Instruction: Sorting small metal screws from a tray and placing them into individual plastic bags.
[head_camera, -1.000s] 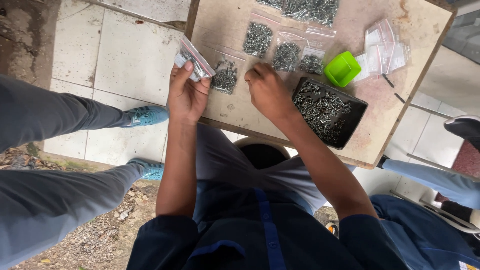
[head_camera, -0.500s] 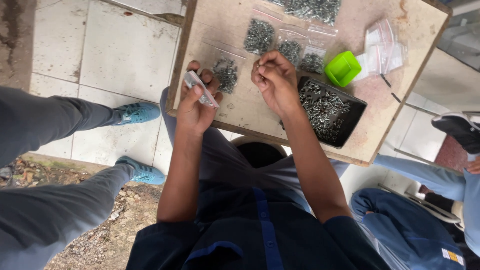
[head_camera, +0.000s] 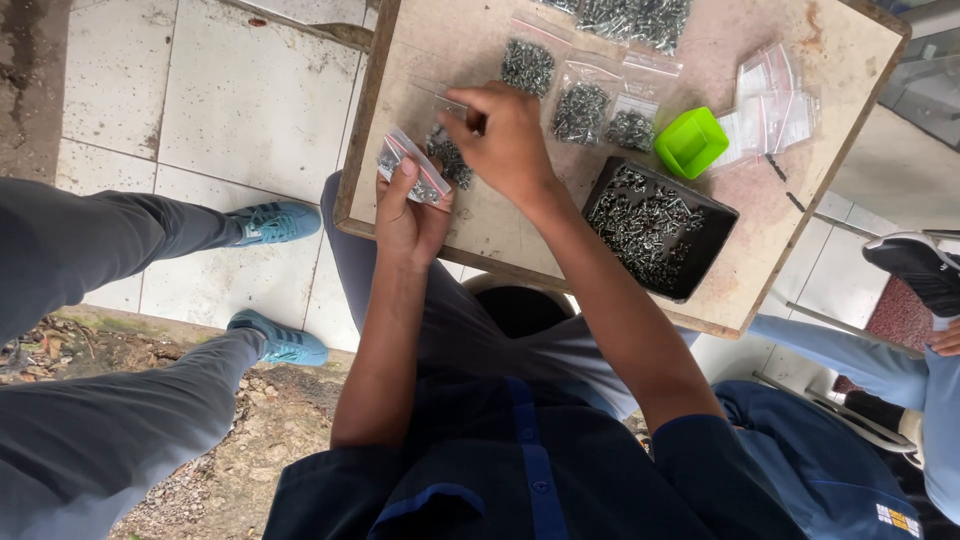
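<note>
Clear plastic bag of screws (head_camera: 412, 172), pinched shut-fisted in left hand (head_camera: 408, 215) at bench (head_camera: 480, 235) edge; right hand (head_camera: 505, 140) fingers pressed together on another bag (head_camera: 450, 155). Probably slippery, floppy, bottom-heavy (best gripped near the seal). Beyond: black tray (head_camera: 700, 250), green cup (head_camera: 690, 142).

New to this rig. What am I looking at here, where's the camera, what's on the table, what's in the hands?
No machine: one person's bare hands, filmed by a camera on their head, looking straight down. The left hand holds a small clear bag of screws. The right hand reaches across to another bag of screws lying on the wooden table. Also on the table: more filled bags, a black tray of loose screws, a green scoop-like container and empty clear bags. The legs at the left belong to someone else.
</note>
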